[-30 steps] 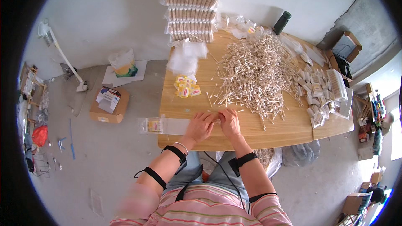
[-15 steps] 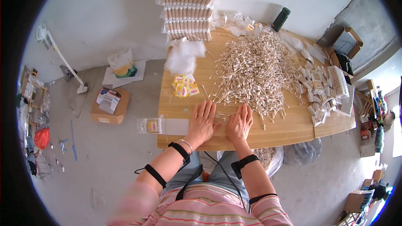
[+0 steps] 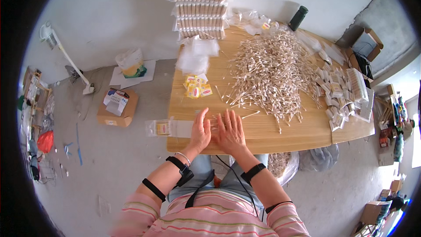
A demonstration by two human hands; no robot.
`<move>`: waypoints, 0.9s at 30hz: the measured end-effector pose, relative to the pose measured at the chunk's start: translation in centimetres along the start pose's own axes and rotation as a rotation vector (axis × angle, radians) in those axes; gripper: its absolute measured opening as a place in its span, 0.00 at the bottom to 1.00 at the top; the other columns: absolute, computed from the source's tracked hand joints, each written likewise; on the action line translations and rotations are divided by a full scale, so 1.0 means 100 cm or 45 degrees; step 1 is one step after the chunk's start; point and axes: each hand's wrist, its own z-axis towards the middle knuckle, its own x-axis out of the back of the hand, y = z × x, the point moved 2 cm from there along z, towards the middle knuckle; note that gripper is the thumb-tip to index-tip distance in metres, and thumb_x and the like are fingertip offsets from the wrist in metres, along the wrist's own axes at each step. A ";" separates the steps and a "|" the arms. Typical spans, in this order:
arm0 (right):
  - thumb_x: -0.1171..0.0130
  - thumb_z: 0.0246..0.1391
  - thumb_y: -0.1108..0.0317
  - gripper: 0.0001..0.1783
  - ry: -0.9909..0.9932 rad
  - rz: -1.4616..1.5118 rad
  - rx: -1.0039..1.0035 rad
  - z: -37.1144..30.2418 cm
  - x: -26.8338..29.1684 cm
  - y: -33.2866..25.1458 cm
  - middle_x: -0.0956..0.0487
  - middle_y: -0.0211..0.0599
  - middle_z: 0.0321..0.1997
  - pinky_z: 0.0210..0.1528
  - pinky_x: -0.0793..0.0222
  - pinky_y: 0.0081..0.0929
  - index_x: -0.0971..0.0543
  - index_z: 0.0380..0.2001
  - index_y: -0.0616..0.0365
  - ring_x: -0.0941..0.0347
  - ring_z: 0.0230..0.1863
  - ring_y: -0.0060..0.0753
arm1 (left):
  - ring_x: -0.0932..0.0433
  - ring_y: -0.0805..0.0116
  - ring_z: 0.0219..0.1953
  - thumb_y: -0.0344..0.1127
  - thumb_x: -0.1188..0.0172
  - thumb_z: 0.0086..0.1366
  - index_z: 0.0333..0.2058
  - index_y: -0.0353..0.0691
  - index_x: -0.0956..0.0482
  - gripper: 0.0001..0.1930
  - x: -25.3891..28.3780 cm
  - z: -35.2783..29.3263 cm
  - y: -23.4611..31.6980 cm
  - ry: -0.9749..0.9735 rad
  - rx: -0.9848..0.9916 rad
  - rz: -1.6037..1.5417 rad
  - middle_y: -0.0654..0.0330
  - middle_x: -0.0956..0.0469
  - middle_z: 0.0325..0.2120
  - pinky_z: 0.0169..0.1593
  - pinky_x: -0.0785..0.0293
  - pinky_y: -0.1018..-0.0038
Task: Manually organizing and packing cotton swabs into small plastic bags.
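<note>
At the table's near edge my left hand (image 3: 201, 132) stands on its side, fingers stretched out. My right hand (image 3: 231, 134) lies palm down close beside it, its fingers extended. A few cotton swabs (image 3: 214, 124) show in the narrow gap between the hands; the rest of them are hidden. Left of my left hand, a clear bag of swabs with a yellow label (image 3: 162, 127) sticks out past the table's left edge. A white strip (image 3: 180, 128) lies between it and my hand. Beyond my right hand spreads a large heap of loose cotton swabs (image 3: 269, 74).
Yellow labels (image 3: 197, 87) and clear empty bags (image 3: 197, 55) lie on the left of the wooden table (image 3: 280, 142). Packed swab bags (image 3: 199, 6) are stacked at the back. A dark green bottle (image 3: 298, 18) stands behind the heap; small white bundles (image 3: 337, 87) lie at right.
Both hands have shifted left, the right one farther, so they are closer together. My left hand has turned from palm down onto its side. Some swabs have slid left between them.
</note>
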 end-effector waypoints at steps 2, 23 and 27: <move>0.50 0.57 0.45 0.40 0.010 -0.069 0.003 0.013 -0.002 0.008 0.50 0.51 0.72 0.72 0.66 0.50 0.43 0.66 0.55 0.60 0.73 0.53 | 0.27 0.47 0.52 0.29 0.53 0.68 0.56 0.35 0.35 0.19 -0.003 -0.001 -0.003 0.075 0.044 -0.128 0.44 0.29 0.52 0.55 0.29 0.64; 0.34 0.43 0.47 0.55 0.186 0.189 -0.083 -0.011 0.003 0.014 0.50 0.53 0.71 0.71 0.67 0.53 0.48 0.66 0.64 0.59 0.73 0.54 | 0.32 0.51 0.59 0.39 0.58 0.72 0.58 0.34 0.36 0.21 0.006 -0.001 -0.002 0.197 0.090 -0.149 0.45 0.30 0.55 0.61 0.38 0.64; 0.32 0.42 0.51 0.54 0.230 0.314 -0.086 -0.005 0.000 0.017 0.49 0.54 0.70 0.71 0.62 0.51 0.48 0.66 0.64 0.57 0.72 0.55 | 0.32 0.51 0.59 0.39 0.58 0.72 0.59 0.34 0.36 0.21 0.005 0.000 -0.003 0.179 0.114 -0.208 0.45 0.30 0.55 0.61 0.38 0.64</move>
